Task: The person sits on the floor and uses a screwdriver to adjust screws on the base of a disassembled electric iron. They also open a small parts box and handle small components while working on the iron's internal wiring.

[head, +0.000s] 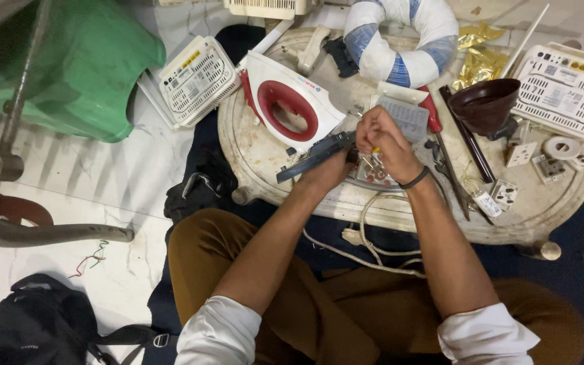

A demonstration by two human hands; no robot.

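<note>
On a low oval cream table (265,162) lies an opened clothes iron. Its white and red top shell (292,101) rests on its side at the upper left. My left hand (329,169) holds the iron's metal base (373,179) with a dark blue part (315,154) lying across it. My right hand (383,138) is closed around a screwdriver with a yellow handle tip (375,150), pointed down into the base. A white power cord (373,253) hangs from the iron over the table's edge toward my lap.
A red-handled screwdriver (431,111), pliers (451,176), a dark brown funnel (484,105), wall sockets (522,154) and white tape (562,147) lie right of my hands. White router boxes (197,81) (566,84), a blue-white ring (400,40), a green stool (82,67) and a black bag (42,328) surround.
</note>
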